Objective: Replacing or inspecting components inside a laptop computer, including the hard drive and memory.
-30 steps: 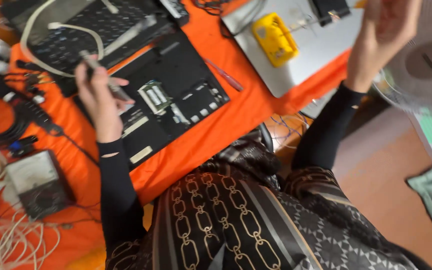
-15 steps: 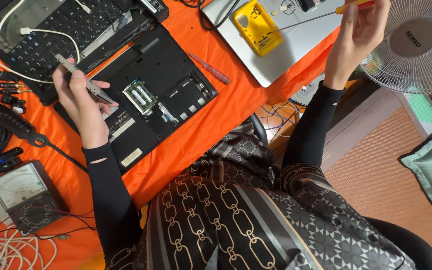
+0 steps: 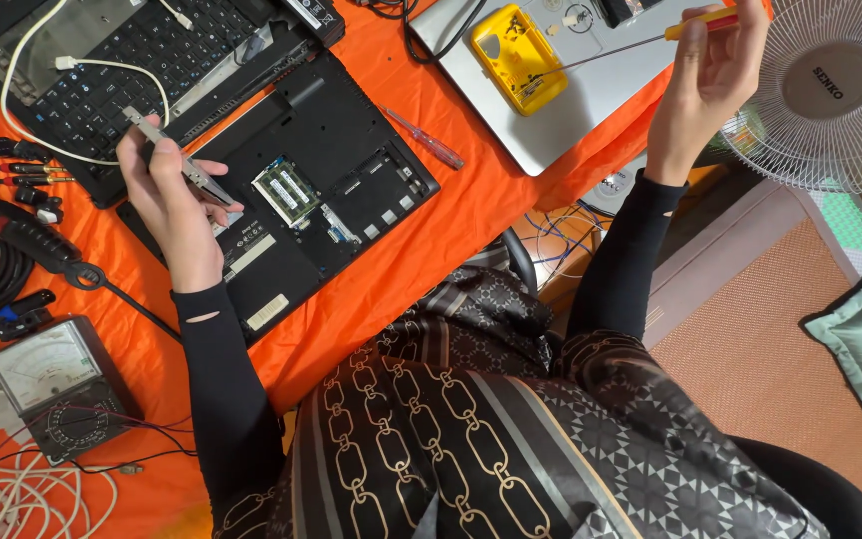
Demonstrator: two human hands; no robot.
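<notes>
My left hand grips a thin metal strip above the left edge of an opened black laptop base, whose memory module and bays are exposed. My right hand is raised at the upper right and holds a yellow-handled screwdriver whose long shaft points left toward a yellow device lying on a silver laptop. Both arms wear black sleeves.
On the orange cloth lie a black keyboard section with a white cable, a small red screwdriver, an analog multimeter, black tools and coiled cables at left. A white fan stands at the right.
The view has shifted, so the table sits lower and sharper. My right hand came into full view holding the screwdriver. My left hand keeps the metal strip at the laptop's edge.
</notes>
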